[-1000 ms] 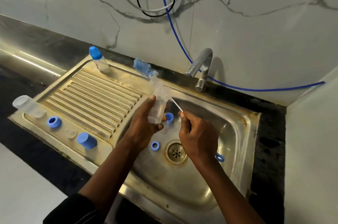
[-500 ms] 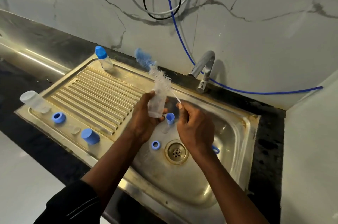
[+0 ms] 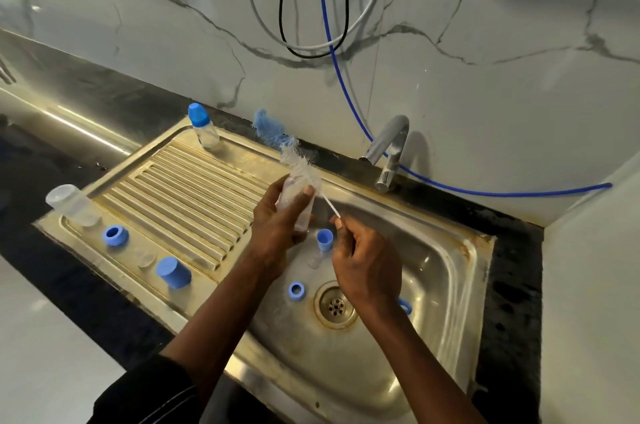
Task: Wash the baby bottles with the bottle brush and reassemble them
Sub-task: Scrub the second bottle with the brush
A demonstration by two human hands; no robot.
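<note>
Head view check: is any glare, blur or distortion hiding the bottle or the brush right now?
Head view: a glare streak runs along the counter at far left, away from the work; the clear bottle in the left hand reads faint against the steel sink; brush bristles look soft; wide-angle bends straight lines.

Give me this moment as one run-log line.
step: brushing | left hand: grips clear bottle over sink | right hand: pinches bottle brush handle | bristles: at bottle's upper end
</note>
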